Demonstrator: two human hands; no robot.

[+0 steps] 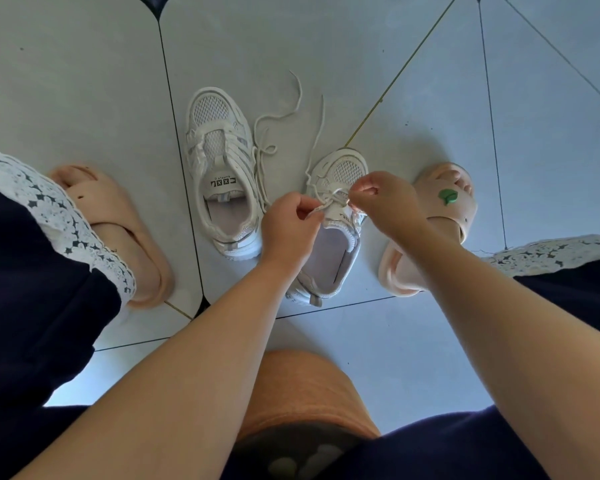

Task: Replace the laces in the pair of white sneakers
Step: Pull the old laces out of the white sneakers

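Just beside the pink foam slipper with a green leaf (pixel 444 202), left hand (pixel 288 226) and right hand (pixel 381 199) each pinch the white lace (pixel 328 202) of the nearer white mesh sneaker (pixel 343 168). The farther white sneaker (pixel 219 161) trails a loose lace (pixel 261 174), so the lacing looks unfinished.

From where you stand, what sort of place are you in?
Probably indoors in a home, though I can't be sure. There is a pale, glossy tiled floor, the person is wearing soft pink slippers, and the white sneakers sit directly on the floor.
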